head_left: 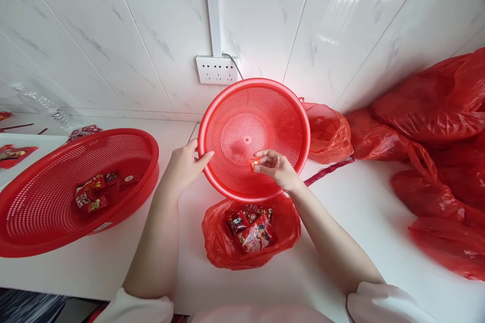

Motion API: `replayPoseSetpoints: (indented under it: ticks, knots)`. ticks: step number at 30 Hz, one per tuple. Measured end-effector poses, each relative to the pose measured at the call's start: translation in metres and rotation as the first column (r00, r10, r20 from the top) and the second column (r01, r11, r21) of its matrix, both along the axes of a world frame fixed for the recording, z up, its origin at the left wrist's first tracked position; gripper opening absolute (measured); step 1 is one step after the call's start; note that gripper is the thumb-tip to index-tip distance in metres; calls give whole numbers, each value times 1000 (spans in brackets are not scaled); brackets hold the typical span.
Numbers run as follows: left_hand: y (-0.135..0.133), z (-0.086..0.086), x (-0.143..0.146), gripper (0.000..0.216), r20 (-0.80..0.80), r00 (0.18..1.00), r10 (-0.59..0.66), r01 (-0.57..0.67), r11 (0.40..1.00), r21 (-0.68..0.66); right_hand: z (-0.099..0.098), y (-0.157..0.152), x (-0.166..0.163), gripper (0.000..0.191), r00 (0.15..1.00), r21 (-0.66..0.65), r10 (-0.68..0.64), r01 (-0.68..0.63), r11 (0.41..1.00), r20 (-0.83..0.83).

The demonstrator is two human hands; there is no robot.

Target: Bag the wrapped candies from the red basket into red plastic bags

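With my left hand I grip the left rim of a round red plastic basket, thumb over the edge. The basket is tilted so its perforated inside faces me. My right hand is inside the basket near its lower right wall, fingers pinching a small red-and-gold wrapped candy. Just below the basket stands an open red plastic bag. In it lie several red packets, one a larger snack packet with a printed figure.
A second red basket at left holds several small wrapped sweets. Filled red plastic bags crowd the right side. A dark red twisted strap lies behind my right arm. A power socket is on the tiled wall behind.
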State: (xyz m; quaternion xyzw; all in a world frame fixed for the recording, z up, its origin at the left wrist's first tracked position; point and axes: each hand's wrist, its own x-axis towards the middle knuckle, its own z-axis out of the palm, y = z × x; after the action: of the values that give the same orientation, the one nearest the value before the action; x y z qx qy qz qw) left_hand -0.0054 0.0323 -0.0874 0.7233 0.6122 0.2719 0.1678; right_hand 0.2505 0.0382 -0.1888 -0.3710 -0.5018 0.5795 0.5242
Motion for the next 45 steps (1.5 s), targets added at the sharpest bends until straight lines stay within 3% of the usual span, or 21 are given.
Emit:
replayPoseSetpoints:
  ticks: [6, 13, 17, 30, 32, 34, 36, 38, 40, 43, 45]
  knots:
    - [5, -5, -8, 29, -75, 994, 73, -75, 997, -21, 7, -8, -4, 33, 995, -63, 65, -70, 996, -79]
    - [6, -7, -12, 35, -47, 994, 96, -100, 993, -68, 9, -7, -6, 31, 980, -164, -97, 68, 984, -174]
    - [6, -6, -10, 34, -53, 994, 96, -100, 991, -88, 8, -6, -8, 37, 953, -249, -97, 24, 968, -288]
    - [5, -5, -8, 33, -118, 990, 78, -87, 994, -69, 7, -8, -7, 42, 973, -176, -66, 27, 984, -221]
    - [5, -5, -7, 34, -119, 990, 81, -91, 993, -77, 10, -11, -6, 32, 988, -88, 26, -40, 995, -151]
    - [5, -4, -7, 33, -116, 990, 85, -96, 991, -90, 16, -17, -4, 22, 971, -1, 240, -240, 971, 3]
    - [5, -3, -7, 33, -108, 990, 86, -97, 990, -104, 26, -25, -2, 17, 840, 33, 483, -506, 862, 247]
    - [5, -2, -8, 32, -103, 991, 88, -100, 988, -114, 38, -32, 1, 19, 665, 41, 571, -668, 743, 482]
    - [7, -4, -9, 31, -74, 994, 79, -88, 989, -121, 50, -38, 7, 22, 601, 91, 478, -677, 730, 641]
    - [11, -10, -13, 29, 48, 996, 69, -61, 987, -147, 60, -43, 20, 28, 592, 160, 217, -518, 840, 776]
    - [16, -15, -16, 31, 129, 985, 114, -90, 980, -176, 60, -44, 29, 40, 475, 135, 106, -447, 884, 874]
